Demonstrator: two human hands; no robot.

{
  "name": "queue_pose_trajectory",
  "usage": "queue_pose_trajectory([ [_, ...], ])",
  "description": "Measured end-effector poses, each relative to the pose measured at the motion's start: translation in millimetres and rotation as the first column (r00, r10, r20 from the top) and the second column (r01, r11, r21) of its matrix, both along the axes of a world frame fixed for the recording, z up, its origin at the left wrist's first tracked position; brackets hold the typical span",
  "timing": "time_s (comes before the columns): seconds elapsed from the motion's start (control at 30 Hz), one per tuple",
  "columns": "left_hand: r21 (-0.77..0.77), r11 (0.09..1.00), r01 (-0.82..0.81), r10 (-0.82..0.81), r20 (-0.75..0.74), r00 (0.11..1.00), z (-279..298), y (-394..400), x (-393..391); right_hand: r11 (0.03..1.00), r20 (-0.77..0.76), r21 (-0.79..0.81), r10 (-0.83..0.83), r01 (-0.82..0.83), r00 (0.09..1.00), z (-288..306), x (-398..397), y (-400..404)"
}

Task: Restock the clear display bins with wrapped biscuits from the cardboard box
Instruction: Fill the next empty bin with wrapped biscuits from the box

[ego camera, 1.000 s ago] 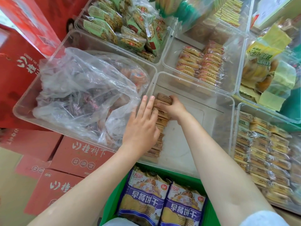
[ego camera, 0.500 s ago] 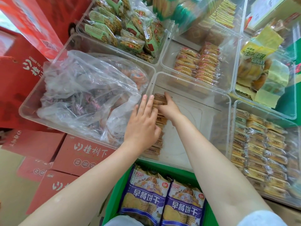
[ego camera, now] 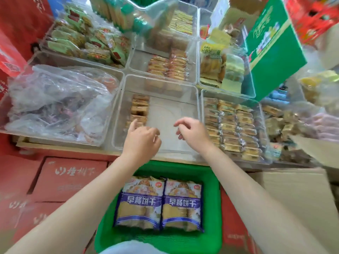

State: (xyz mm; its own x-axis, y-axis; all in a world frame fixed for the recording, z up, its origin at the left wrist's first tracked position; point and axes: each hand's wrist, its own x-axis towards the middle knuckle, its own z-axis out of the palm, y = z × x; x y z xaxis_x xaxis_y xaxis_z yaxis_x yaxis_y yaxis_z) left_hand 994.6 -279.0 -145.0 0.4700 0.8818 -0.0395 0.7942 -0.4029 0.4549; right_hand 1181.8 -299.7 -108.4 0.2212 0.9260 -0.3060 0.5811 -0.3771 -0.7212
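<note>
Shop shelving fills the view, packed with clear plastic bins seen from above. At the centre sits a clear display bin [ego camera: 190, 99], mostly bare, with one row of wrapped biscuits [ego camera: 138, 109] stacked along its left wall. Both of the person's bare arms reach in over its near edge. The left hand [ego camera: 142, 142] hovers at the near end of the biscuit row, its fingers loosely curled and holding nothing, the thumb tip just beside the nearest packet. The right hand [ego camera: 192, 133] hangs over the bare floor of the same bin, fingers also loosely bent and holding nothing, well apart from the row.

To the right, a neighbouring bin [ego camera: 260, 114] is filled with neat rows of similar wrapped biscuits. To the left, another bin holds a crumpled clear plastic bag [ego camera: 55, 99] of dark-wrapped sweets. Bins behind hold green-wrapped and orange-wrapped snacks. Below the hands, a green basket [ego camera: 212, 198] holds two purple biscuit packs [ego camera: 159, 202] lying side by side. Red cartons [ego camera: 69, 178] are stacked at lower left, and a plain cardboard box [ego camera: 297, 195] stands at lower right.
</note>
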Motion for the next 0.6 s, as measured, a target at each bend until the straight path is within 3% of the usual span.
queue_pose_trajectory([
  [0.17, -0.221, 0.929, 0.295, -0.262, 0.166, 0.951, 63.0, -112.0, 116.5, 0.974, 0.057, 0.214, -0.088, 0.074, 0.994, 71.0, 85.4, -125.8],
  [0.37, -0.036, 0.883, 0.467, -0.425, 0.358, 0.831, 92.7, -243.9, 255.3, 0.866, 0.198, 0.438, -0.353, 0.24, 0.914, 120.0, 233.6, -290.9],
  [0.47, 0.106, 0.858, 0.502, -0.501, 0.387, 0.774, 100.5, -301.7, 317.0, 0.89, 0.26, 0.302, -0.422, 0.343, 0.868, 113.3, 317.8, -360.1],
  [0.6, 0.114, 0.883, 0.455, -0.467, 0.295, 0.833, 95.8, -350.6, 384.2, 0.959, 0.367, -0.079, -0.225, 0.271, 0.903, 91.6, 396.0, -419.4],
])
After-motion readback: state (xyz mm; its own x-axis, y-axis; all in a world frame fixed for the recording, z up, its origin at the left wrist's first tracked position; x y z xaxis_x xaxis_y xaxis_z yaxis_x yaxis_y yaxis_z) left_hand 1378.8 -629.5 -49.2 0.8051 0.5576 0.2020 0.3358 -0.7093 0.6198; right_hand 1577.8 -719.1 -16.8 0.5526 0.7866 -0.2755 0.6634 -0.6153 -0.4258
